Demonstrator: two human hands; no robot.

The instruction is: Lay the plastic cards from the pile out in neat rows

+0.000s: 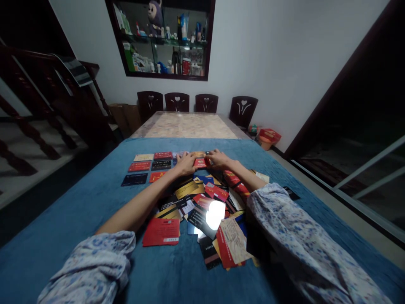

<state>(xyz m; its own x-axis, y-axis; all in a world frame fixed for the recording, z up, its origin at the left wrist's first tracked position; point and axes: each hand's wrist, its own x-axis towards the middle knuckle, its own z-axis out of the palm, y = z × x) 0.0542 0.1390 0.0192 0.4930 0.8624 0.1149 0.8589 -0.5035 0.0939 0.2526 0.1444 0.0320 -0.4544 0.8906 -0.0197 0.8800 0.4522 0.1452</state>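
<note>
My left hand lies over the laid-out cards with its fingers spread, its thumb side by the left edge of a red card. The fingers of my right hand are bent down at that card's right edge. Above the red card is a gold card. To the left are rows of cards, among them a black card and a dark blue card. Between my forearms spreads a loose heap of cards, with a gold card and a glare spot on it.
A blue cloth covers the near table, and a marble-patterned tabletop continues beyond it. Several dark chairs stand at the far end. One black card lies alone at the right, and a red card at the near left.
</note>
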